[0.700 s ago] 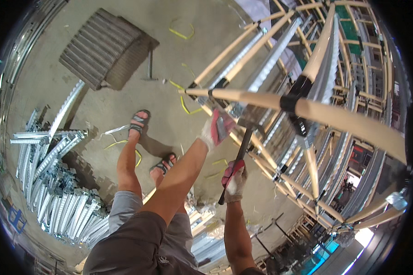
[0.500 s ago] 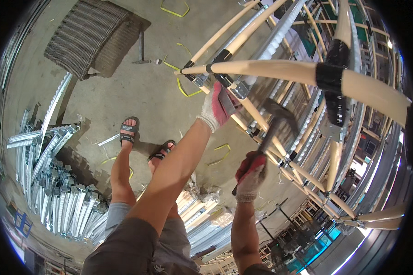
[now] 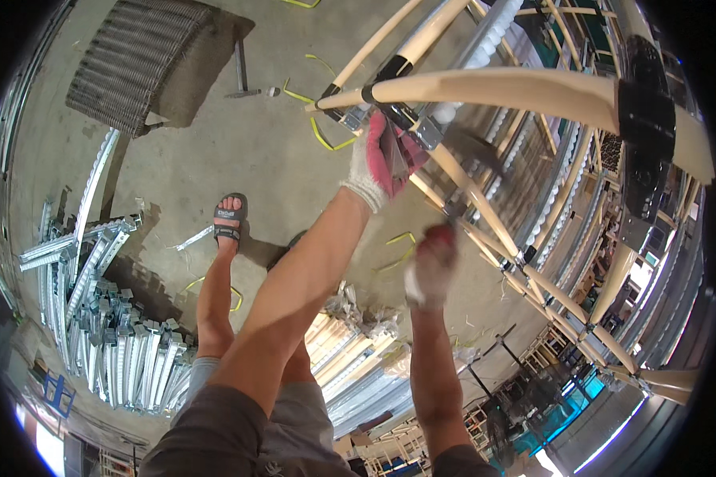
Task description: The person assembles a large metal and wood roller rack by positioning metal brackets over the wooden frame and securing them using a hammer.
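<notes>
My left hand (image 3: 382, 159), in a white glove with a pink palm, is closed around a small flat grey metal piece (image 3: 398, 153). It is just below a metal bracket (image 3: 427, 133) at the joint of a frame of cream tubes (image 3: 485, 89) with black bands. My right hand (image 3: 433, 262), in a similar glove, is lower and to the right, smeared by motion. It grips a hammer, whose dark head (image 3: 481, 151) is blurred close to the right of the bracket. Most of the hammer's handle is lost in the blur.
A woven seat-like piece (image 3: 127, 63) rests on the concrete floor, with another hammer (image 3: 243, 75) beside it. A heap of galvanised metal bars (image 3: 119, 350) is at lower left. Yellow strap scraps (image 3: 326, 139) are scattered about. Metal rails with ridged edges cross the frame at right.
The hammer's head has moved up, nearer the bracket, and my right hand has shifted slightly up and left. My left hand stays at the joint with the metal piece.
</notes>
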Action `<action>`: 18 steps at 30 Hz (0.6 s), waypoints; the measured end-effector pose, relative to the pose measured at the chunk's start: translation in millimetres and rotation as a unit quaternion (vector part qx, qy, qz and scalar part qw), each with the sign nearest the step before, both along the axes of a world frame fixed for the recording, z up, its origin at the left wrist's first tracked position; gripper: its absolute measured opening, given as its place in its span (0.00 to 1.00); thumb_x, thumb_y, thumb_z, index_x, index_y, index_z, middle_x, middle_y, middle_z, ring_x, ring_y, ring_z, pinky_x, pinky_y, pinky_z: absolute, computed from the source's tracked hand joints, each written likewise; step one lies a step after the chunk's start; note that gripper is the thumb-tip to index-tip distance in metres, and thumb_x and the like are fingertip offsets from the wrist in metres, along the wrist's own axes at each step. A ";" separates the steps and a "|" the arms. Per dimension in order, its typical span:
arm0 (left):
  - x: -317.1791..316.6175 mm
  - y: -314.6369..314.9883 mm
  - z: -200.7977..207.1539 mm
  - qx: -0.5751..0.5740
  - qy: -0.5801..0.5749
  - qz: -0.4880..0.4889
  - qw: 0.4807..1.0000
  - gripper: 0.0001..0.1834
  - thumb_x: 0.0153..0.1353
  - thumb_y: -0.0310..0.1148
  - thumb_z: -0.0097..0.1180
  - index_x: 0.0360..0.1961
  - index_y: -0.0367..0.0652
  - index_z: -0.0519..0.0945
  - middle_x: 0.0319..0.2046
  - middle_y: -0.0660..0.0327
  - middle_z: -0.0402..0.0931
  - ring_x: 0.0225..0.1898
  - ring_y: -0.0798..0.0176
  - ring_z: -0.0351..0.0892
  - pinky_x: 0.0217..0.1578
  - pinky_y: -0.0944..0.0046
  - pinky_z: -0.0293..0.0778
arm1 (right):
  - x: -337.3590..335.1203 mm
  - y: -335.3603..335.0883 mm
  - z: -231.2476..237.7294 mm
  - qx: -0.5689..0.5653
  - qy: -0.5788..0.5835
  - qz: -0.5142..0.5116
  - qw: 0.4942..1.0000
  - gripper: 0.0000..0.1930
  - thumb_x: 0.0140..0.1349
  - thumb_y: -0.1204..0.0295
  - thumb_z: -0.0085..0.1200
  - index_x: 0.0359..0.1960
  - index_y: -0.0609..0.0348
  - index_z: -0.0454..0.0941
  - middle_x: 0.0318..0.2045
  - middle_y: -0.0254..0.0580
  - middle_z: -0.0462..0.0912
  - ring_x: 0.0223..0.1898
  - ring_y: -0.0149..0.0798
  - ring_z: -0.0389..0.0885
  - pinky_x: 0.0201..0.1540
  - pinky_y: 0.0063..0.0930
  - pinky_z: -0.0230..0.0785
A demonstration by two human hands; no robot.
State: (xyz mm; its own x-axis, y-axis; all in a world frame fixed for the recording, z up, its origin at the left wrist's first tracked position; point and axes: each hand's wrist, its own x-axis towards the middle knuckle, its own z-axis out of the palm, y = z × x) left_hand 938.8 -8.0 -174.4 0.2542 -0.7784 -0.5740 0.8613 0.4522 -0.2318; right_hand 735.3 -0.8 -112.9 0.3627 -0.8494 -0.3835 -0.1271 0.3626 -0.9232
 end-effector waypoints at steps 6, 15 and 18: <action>4.1 4.3 -16.0 -0.008 0.001 -0.002 1.000 0.26 0.70 0.57 0.41 0.45 0.42 0.74 0.37 0.56 0.77 0.39 0.55 0.77 0.49 0.50 0.76 | 61.2 5.2 70.3 -0.070 0.204 0.086 0.973 0.12 0.72 0.62 0.43 0.42 0.58 0.71 0.25 0.28 0.69 0.22 0.23 0.66 0.25 0.19 0.60; 10.0 12.7 -16.1 -0.050 0.009 0.039 0.998 0.23 0.71 0.54 0.42 0.52 0.48 0.72 0.48 0.56 0.79 0.47 0.55 0.82 0.51 0.46 0.78 | 80.2 4.6 75.4 -0.006 0.261 0.124 0.957 0.12 0.71 0.62 0.45 0.41 0.59 0.72 0.20 0.28 0.72 0.23 0.22 0.69 0.26 0.19 0.61; 0.1 -0.2 -3.8 -0.034 0.000 0.025 0.999 0.25 0.69 0.56 0.45 0.44 0.42 0.74 0.36 0.55 0.78 0.38 0.54 0.79 0.49 0.45 0.77 | 51.7 10.7 62.3 -0.155 0.092 0.072 0.981 0.12 0.72 0.63 0.44 0.43 0.60 0.71 0.24 0.31 0.76 0.24 0.20 0.69 0.26 0.15 0.59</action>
